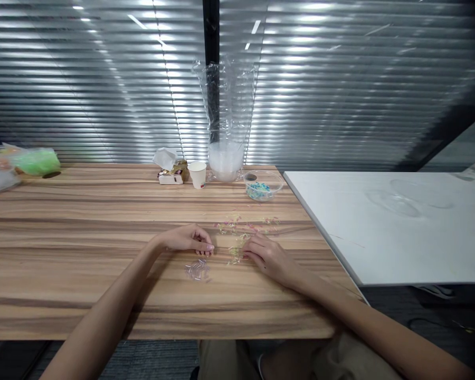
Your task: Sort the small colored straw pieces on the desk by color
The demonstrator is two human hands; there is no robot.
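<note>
My left hand rests on the wooden table, fingers curled together at the tips; what they pinch, if anything, is too small to see. Just below it lies a small heap of clear short tube pieces. My right hand lies palm down to the right, fingers bent, touching a scatter of pale coloured tube pieces that spreads away from me. Whether it holds one I cannot make out.
At the table's back stand a clear bowl with blue-green bits, a white paper cup, a tall clear plastic bag of white stuff and a tissue box. Green and clear bags lie far left. A white table adjoins on the right.
</note>
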